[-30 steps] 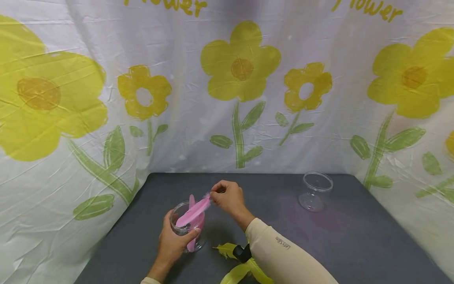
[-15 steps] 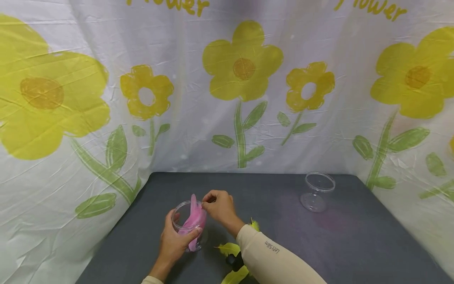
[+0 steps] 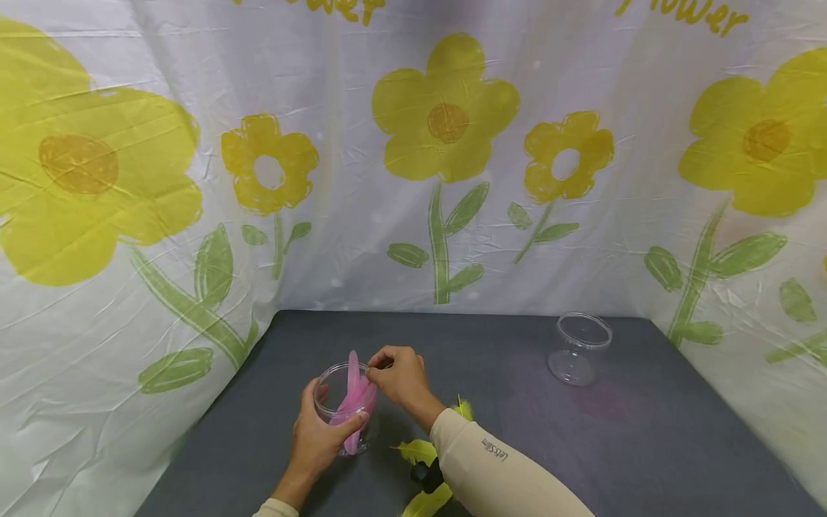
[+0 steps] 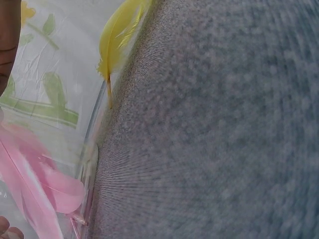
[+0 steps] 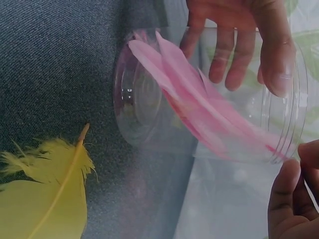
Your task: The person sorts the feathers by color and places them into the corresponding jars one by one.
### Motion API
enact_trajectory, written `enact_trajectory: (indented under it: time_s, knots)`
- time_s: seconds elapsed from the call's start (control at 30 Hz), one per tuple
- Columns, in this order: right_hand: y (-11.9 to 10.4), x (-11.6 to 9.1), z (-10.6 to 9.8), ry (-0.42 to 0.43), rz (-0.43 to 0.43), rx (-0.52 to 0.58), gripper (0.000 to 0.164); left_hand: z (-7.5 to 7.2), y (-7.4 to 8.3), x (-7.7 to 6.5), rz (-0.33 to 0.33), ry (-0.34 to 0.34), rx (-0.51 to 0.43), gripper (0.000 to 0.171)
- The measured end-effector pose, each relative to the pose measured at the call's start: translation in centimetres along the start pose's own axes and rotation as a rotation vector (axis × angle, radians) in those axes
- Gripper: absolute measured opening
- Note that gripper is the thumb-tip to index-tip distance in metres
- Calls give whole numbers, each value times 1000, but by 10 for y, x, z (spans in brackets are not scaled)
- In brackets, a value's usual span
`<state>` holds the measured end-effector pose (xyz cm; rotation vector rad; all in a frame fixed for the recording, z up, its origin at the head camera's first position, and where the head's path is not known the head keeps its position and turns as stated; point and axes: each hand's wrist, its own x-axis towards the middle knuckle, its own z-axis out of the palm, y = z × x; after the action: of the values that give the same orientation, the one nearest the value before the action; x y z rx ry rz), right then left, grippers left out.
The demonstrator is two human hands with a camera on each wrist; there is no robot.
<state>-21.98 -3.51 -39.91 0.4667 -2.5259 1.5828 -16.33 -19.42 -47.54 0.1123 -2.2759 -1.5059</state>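
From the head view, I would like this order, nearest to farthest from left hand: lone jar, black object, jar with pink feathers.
1. Jar with pink feathers: held in the left hand.
2. Black object: right, near yellow feathers.
3. Lone jar: far right.

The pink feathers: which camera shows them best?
The right wrist view: the pink feathers show large and nearly whole through the jar. The head view shows them small, partly behind the left hand; the left wrist view crops them at the edge.

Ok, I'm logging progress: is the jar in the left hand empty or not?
Not empty: pink feathers show through the clear jar in the head and right wrist views.
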Motion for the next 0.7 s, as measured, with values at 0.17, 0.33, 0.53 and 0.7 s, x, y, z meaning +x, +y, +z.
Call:
enact_trajectory:
  time_s: [0.17,0.33,0.53,0.7]
  knots:
    - [1,-2,0,7,-9,22,6,0,0,-1,-4,2,3,105]
    - [3,-5,-1,21,-24,55,6,0,1,-1,3,7,6,105]
    - [4,-8,-3,8,-15,119,4,0,1,0,9,6,5,105]
    - [5,-11,-5,-3,-2,173,5,0,0,0,11,4,-8,105]
